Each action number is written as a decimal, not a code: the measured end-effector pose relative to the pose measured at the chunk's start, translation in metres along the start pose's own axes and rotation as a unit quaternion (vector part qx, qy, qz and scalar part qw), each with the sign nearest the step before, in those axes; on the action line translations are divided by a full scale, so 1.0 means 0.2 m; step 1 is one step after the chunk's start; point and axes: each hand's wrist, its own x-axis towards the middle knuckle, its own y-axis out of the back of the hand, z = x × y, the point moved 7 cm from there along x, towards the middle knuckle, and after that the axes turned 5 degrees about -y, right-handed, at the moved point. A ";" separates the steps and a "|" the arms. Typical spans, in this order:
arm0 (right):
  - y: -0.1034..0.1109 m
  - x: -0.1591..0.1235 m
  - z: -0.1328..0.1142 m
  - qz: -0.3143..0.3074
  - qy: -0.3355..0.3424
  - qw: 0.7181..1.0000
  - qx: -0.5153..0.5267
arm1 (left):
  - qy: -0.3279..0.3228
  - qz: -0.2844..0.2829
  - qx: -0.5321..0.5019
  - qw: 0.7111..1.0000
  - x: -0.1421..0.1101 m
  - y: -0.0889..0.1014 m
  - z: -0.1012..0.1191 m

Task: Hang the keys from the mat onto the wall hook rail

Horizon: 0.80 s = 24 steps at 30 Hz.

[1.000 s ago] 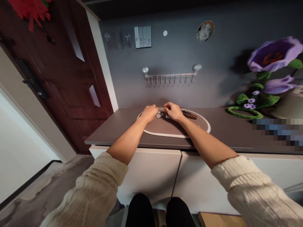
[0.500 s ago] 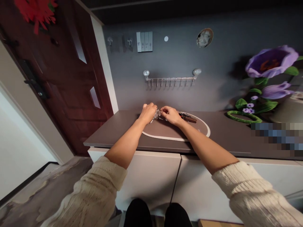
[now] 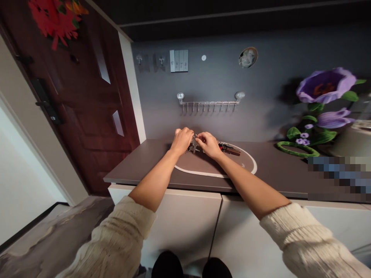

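Observation:
My left hand (image 3: 182, 140) has its fingers closed around a bunch of silvery metal keys (image 3: 194, 147), which hang down between my two hands. Close beside it, my right hand (image 3: 210, 145) pinches thumb and forefinger at the upper end of the bunch. What exactly the right fingertips grip is too small to make out. Below both hands lies an oval brown mat (image 3: 208, 165) with a pale rim. Several small dark and brown items (image 3: 231, 150), one with a red part, rest on the mat just right of my right hand.
The dark countertop (image 3: 139, 162) carries the mat. A rail with small hooks (image 3: 209, 103) is fixed to the grey wall behind. Purple artificial flowers (image 3: 327, 87) and a pale lampshade-like object (image 3: 352, 139) stand at the right. A dark red door (image 3: 95, 116) is at the left.
The view has tilted up slightly. The keys, slanting down to the left before, now hang more upright between my hands. Both hands stay close together over the mat.

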 end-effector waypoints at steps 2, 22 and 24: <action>0.02 0.00 0.00 0.016 0.003 1.000 0.011 | 0.004 0.001 -0.001 1.000 0.00 0.01 0.00; 0.02 0.05 0.12 0.028 -0.070 0.974 0.215 | 0.081 0.025 -0.244 0.966 0.00 -0.02 -0.02; 0.02 0.05 0.12 0.033 -0.075 0.972 0.222 | 0.093 0.018 -0.304 0.948 -0.01 -0.04 -0.02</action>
